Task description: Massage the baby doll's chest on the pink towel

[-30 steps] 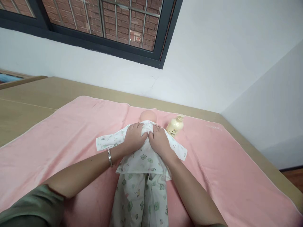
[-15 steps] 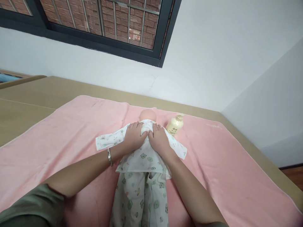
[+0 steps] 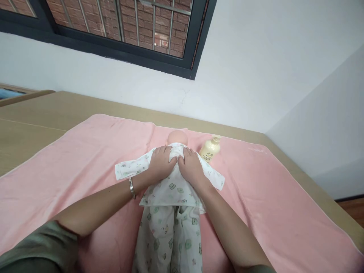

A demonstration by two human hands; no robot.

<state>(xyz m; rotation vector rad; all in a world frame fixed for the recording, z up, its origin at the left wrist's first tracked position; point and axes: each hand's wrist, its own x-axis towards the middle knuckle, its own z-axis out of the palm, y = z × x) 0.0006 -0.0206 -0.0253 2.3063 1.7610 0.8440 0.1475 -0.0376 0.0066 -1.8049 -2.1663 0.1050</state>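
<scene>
On doll's (image 3: 173,189) shoulders — both hands (image 3: 176,167) pressed flat.

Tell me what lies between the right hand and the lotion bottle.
In the head view, only the doll's printed white sleeve and a strip of pink towel lie between the right hand and the cream lotion bottle.

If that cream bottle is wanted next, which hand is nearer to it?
Right hand, probably. It rests on the doll's chest on the side where the bottle stands, just beyond its fingers. The left hand lies on the far side.
</scene>
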